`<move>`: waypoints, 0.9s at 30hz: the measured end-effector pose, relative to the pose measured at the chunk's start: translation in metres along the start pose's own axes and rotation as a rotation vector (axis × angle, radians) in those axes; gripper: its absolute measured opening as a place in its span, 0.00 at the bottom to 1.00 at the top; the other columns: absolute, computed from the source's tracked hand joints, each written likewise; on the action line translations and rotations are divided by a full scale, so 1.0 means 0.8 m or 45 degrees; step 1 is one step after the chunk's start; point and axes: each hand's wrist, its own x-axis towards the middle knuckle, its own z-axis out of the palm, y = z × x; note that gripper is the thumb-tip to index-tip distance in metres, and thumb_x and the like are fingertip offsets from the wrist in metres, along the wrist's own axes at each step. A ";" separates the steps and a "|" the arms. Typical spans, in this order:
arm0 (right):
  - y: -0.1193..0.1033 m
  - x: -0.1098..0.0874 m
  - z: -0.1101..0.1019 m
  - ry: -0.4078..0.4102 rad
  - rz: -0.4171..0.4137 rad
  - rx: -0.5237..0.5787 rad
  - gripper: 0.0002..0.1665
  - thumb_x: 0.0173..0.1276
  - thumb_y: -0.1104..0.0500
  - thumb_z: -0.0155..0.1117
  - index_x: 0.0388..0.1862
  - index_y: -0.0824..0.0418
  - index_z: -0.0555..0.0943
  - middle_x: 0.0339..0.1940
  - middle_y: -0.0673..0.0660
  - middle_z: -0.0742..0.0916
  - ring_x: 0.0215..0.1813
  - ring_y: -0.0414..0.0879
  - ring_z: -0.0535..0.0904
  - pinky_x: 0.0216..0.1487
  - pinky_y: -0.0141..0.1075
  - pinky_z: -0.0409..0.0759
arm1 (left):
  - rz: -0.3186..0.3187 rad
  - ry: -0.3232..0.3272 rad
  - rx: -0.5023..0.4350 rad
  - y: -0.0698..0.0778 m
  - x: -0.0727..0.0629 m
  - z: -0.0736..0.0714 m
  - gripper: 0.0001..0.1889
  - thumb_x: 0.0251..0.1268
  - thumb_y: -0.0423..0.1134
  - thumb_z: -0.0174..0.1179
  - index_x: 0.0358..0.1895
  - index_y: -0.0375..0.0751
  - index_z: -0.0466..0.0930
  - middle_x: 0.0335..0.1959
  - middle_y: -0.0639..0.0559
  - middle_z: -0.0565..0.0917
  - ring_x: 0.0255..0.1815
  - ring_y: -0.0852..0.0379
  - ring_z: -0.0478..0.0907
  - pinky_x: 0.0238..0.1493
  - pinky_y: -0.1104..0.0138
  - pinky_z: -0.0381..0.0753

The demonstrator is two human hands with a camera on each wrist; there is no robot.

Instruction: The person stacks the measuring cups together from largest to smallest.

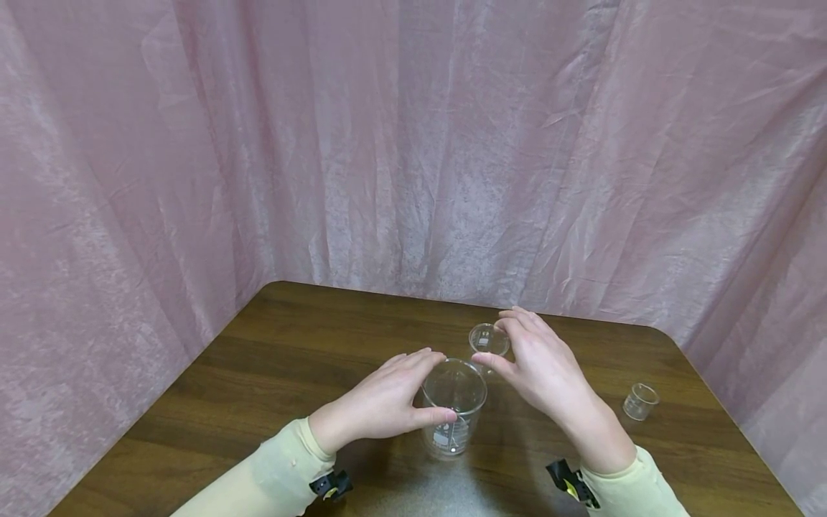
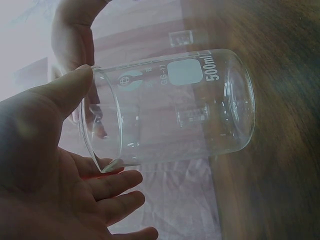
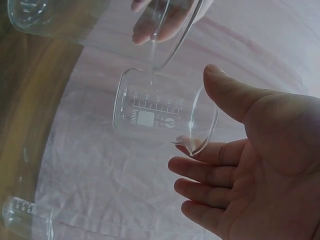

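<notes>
A large clear glass beaker [image 2: 185,115], marked 500ml, stands upright on the wooden table in front of me. My left hand [image 1: 381,398] holds it by the rim, thumb on the near side and index finger beside the spout, the other fingers spread loosely. Just beyond it, my right hand [image 1: 549,370] holds a smaller 100 ml beaker [image 3: 147,107] near its rim between thumb and index finger. In the right wrist view this beaker's base shows against the curtain, above the tabletop. Its lower part is partly hidden behind the large beaker's rim in the head view.
Over on the right of the table [image 1: 258,359] stands a tiny glass beaker [image 1: 639,403], beyond my right wrist. A pink curtain [image 1: 420,179] hangs behind the far table edge and along both sides.
</notes>
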 end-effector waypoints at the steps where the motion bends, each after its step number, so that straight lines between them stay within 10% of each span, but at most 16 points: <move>1: 0.000 0.000 -0.001 0.003 -0.001 -0.001 0.34 0.69 0.42 0.83 0.56 0.68 0.86 0.69 0.65 0.86 0.80 0.65 0.73 0.78 0.62 0.72 | -0.002 -0.002 -0.001 0.000 0.000 0.000 0.46 0.73 0.68 0.69 0.81 0.38 0.71 0.79 0.42 0.76 0.84 0.43 0.67 0.84 0.45 0.64; 27: -0.007 -0.005 -0.017 0.043 -0.002 -0.006 0.34 0.69 0.42 0.83 0.58 0.67 0.86 0.70 0.64 0.86 0.80 0.63 0.74 0.78 0.62 0.73 | -0.007 0.001 -0.008 0.000 0.000 0.001 0.46 0.73 0.67 0.70 0.80 0.37 0.71 0.79 0.40 0.76 0.84 0.42 0.68 0.84 0.45 0.64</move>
